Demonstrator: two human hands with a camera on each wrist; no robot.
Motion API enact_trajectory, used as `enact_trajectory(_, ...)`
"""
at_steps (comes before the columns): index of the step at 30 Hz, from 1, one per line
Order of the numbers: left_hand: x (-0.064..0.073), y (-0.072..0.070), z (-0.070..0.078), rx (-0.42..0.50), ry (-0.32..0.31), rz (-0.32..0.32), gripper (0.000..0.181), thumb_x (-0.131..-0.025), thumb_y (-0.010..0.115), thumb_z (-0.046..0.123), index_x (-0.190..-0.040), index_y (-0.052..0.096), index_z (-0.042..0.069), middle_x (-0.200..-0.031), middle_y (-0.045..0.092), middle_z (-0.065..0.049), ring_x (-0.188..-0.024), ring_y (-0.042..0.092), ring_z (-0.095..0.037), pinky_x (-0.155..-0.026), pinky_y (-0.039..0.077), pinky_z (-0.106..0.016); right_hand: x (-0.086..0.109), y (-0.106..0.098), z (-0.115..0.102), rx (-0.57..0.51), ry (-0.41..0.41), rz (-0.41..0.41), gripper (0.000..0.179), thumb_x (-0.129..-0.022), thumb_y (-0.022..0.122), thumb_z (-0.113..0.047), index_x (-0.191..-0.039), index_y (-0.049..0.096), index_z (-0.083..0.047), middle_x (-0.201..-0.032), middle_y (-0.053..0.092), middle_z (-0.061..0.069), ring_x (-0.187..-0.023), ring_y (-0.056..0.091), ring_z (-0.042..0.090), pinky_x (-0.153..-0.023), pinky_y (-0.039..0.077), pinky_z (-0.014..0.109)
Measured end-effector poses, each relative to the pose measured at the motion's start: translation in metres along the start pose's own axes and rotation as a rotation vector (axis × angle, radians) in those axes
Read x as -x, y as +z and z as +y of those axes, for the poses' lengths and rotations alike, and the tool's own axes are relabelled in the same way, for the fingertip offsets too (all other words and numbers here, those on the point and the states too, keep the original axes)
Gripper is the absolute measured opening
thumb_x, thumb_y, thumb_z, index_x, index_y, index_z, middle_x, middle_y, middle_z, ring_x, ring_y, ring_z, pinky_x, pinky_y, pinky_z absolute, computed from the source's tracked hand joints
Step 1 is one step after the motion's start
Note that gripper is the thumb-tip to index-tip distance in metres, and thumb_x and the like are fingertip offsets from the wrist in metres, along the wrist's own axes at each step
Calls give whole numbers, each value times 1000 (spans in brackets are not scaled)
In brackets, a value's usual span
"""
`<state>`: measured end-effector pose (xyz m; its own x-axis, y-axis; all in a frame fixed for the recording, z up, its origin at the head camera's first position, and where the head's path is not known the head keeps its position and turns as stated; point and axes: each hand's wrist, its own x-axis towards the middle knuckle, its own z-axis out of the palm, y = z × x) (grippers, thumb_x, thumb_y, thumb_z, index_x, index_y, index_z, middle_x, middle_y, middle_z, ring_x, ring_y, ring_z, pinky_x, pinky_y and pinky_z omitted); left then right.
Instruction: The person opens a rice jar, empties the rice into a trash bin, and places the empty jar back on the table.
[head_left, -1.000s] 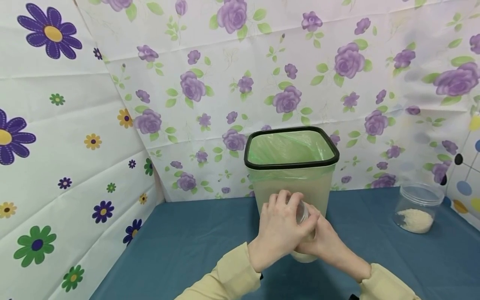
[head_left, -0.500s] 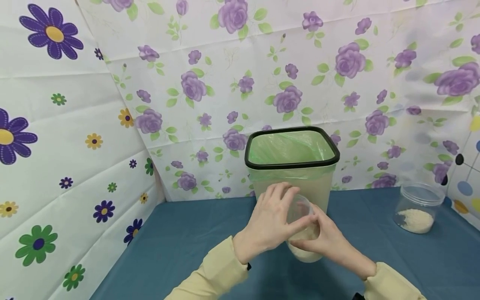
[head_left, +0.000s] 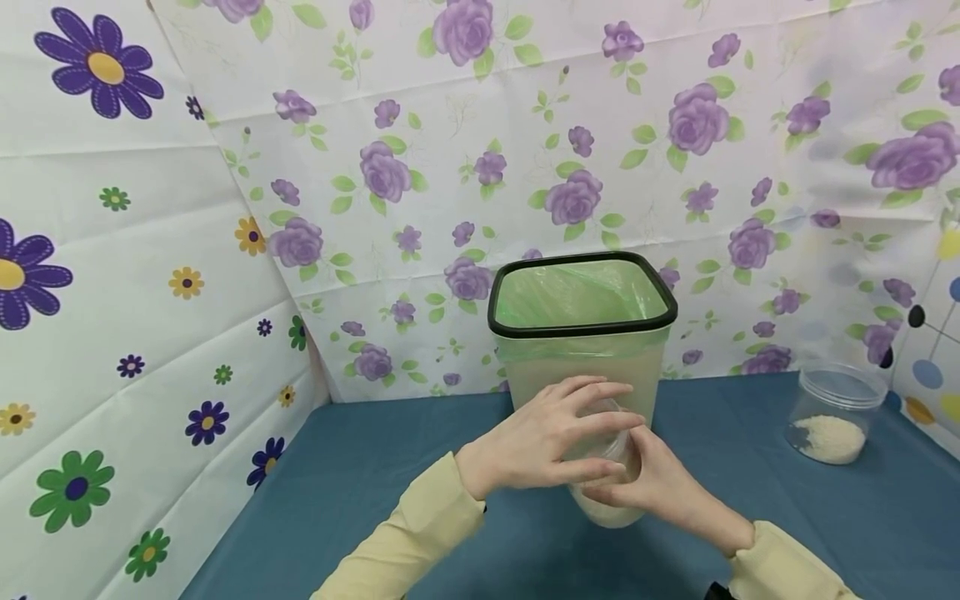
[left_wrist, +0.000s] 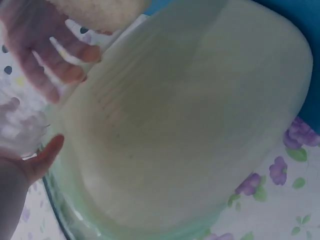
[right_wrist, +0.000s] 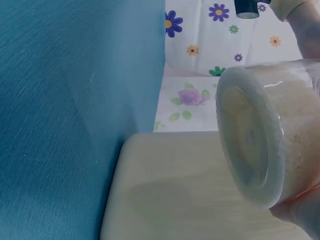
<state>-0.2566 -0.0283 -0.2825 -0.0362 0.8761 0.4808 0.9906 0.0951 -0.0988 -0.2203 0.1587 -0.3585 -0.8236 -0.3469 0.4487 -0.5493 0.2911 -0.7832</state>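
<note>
In the head view, a clear plastic jar (head_left: 609,510) with pale, rice-like grains tilts before the bin. My right hand (head_left: 663,479) grips its side, fingers behind and thumb in front. Across the jar's clear top (head_left: 606,408) lies my left hand (head_left: 528,437), its fingers fairly straight and spread; whether they press on it cannot be told. In the right wrist view the jar's round base (right_wrist: 250,135) faces the camera. Grains show through the jar (left_wrist: 107,10) at the upper edge of the left wrist view, above spread fingers (left_wrist: 65,65).
A pale bin (head_left: 585,358) with a black rim and green liner stands just behind the hands. At the right, another clear jar (head_left: 832,437) holds a little of the pale grain. Blue cloth (head_left: 405,492) covers the table; flowered sheets (head_left: 420,208) hang behind and at the side.
My left hand loosens from the jar's top, draws left, then turns and lies across it with fingers straighter. The right hand keeps its hold; the jar's base shifts only slightly.
</note>
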Motion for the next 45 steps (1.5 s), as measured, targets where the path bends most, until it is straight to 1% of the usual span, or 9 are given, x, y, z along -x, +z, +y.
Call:
enact_trajectory(5,0,4,-3,46,14,16,37,-89,55,27,-124,53,13,-129,41,-7,-120,33,-15,-99,22,-28,1,1,-1,-10,-13,1,59,-74,75,-15,-122,43,-5,-108,50,6,-93,50,16,-74,43,39)
enact_trajectory(10,0,8,-4,5,17,54,37,-95,40,37,-120,56,13,-121,45,-7,-113,37,-15,-98,23,-28,0,2,0,-20,-18,11,55,-74,74,-14,-119,44,-6,-105,50,7,-90,51,16,-72,44,35)
enact_trajectory(13,-1,10,-4,-26,10,85,39,-96,37,38,-117,57,12,-118,47,-7,-110,39,-16,-97,25,-27,0,2,0,-30,-37,19,60,-75,74,-14,-125,41,-7,-110,48,7,-94,51,17,-74,44,35)
enact_trajectory(21,1,17,-1,-74,-54,158,30,-91,48,29,-111,60,11,-113,49,-10,-104,42,-18,-92,32,-25,0,5,1,35,-99,74,73,-71,78,-15,-132,38,-11,-118,47,2,-92,52,14,-73,44,33)
enact_trajectory(31,-3,23,9,-256,-192,301,29,-88,50,30,-104,64,11,-103,52,-7,-92,47,-17,-79,41,-24,-4,10,0,152,-170,138,86,-67,80,-15,-138,32,-13,-128,43,3,-103,47,14,-77,43,35)
enact_trajectory(33,-3,24,11,-284,-218,321,29,-87,49,30,-103,64,12,-101,53,-6,-89,48,-17,-73,43,-23,-5,11,1,178,-202,146,85,-65,82,-14,-136,34,-12,-124,45,3,-98,49,13,-74,44,33)
enact_trajectory(36,-2,25,13,-334,-256,344,28,-86,50,31,-102,64,13,-99,54,-5,-85,50,-17,-63,43,-21,-6,12,-11,203,-238,156,78,-62,82,-7,-128,40,-6,-117,47,5,-95,49,13,-72,44,31)
enact_trajectory(40,-3,25,15,-390,-286,361,26,-82,55,30,-100,64,13,-97,54,-5,-82,51,-18,-58,44,-22,-7,13,-17,230,-240,159,75,-60,82,-3,-123,42,-1,-116,47,8,-97,48,14,-74,43,32)
enact_trajectory(45,-2,23,14,-438,-283,373,26,-81,56,29,-100,65,13,-97,55,-6,-82,54,-21,-60,47,-24,-8,14,3,244,-226,161,85,-62,84,-14,-133,37,-10,-121,45,3,-99,47,14,-75,43,36)
